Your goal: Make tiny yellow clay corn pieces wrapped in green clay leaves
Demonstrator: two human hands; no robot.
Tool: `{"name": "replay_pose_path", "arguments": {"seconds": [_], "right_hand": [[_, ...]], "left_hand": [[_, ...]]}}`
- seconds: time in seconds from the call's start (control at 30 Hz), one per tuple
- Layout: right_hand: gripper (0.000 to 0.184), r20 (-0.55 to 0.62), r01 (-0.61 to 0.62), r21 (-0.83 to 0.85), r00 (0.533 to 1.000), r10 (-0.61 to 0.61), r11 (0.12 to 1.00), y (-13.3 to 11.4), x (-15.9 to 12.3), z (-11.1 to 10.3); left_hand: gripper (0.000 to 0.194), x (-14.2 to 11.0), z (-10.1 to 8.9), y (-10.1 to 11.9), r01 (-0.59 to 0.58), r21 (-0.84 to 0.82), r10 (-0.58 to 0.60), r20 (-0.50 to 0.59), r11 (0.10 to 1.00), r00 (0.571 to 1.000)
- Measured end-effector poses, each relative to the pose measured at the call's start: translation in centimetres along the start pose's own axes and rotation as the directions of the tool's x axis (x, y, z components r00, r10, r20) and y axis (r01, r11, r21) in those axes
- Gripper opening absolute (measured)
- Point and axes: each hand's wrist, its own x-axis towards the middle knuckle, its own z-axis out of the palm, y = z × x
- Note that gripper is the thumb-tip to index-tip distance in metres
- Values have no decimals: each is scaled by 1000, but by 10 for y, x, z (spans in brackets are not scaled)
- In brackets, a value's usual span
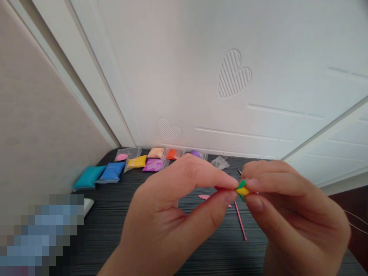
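Note:
Both hands are raised above a dark striped table (115,230). My left hand (175,214) and my right hand (290,214) meet fingertip to fingertip, pinching a tiny clay piece (242,189) that is yellow with green bits. Thumb and forefinger of each hand press on it. Below the hands a thin pink modelling stick (240,222) and a small pink leaf-shaped tool (204,197) lie on the table.
Several small bags of coloured clay lie along the table's far edge: teal (88,176), blue (112,171), yellow (137,162), magenta (153,165), orange (172,154). A white panel with heart reliefs (232,73) rises behind. A blurred patch covers the lower left.

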Motion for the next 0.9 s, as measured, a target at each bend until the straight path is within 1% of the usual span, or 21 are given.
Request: {"name": "replay_pose_path", "arguments": {"seconds": [0.07, 0.17, 0.23, 0.27, 0.37, 0.43, 0.47, 0.53, 0.73, 0.9], "right_hand": [[25, -24, 4, -1, 1000, -4, 1000, -1, 0, 0], [26, 29, 5, -31, 1000, -4, 999, -2, 1, -3], [27, 64, -24, -56, 998, 27, 998, -2, 1, -5], [27, 61, -45, -65, 997, 49, 997, -3, 1, -4], [22, -25, -90, -66, 996, 88, 994, -3, -3, 0], [21, -81, -88, -60, 993, 83, 994, -3, -5, 4], [21, -89, -84, -60, 993, 79, 995, -3, -6, 5], [22, -71, -71, -67, 995, 66, 995, -3, -5, 5], [25, 50, -53, -108, 997, 58, 993, -3, 0, -4], [27, 68, -43, -134, 996, 52, 990, -4, 0, -6]], "left_hand": [[18, 1, -1, 0, -5, 0, 5, 8, 1000, 1000], [18, 2, -2, 0, -29, 8, 29, 34, 1000, 999], [18, 3, -3, -1, -49, 8, 48, 42, 999, 998], [17, 4, -3, -2, -56, 6, 55, 41, 998, 998], [18, 3, -3, -3, -61, -4, 62, 34, 998, 998], [19, 3, -3, -4, -56, -9, 56, 33, 998, 998], [20, 2, -3, -4, -53, -11, 54, 31, 999, 998], [19, 2, -3, -5, -48, -9, 49, 29, 999, 998], [19, 3, -3, -4, -55, 30, 53, 37, 998, 998], [20, 3, -3, -4, -54, 45, 52, 42, 998, 998]]}}
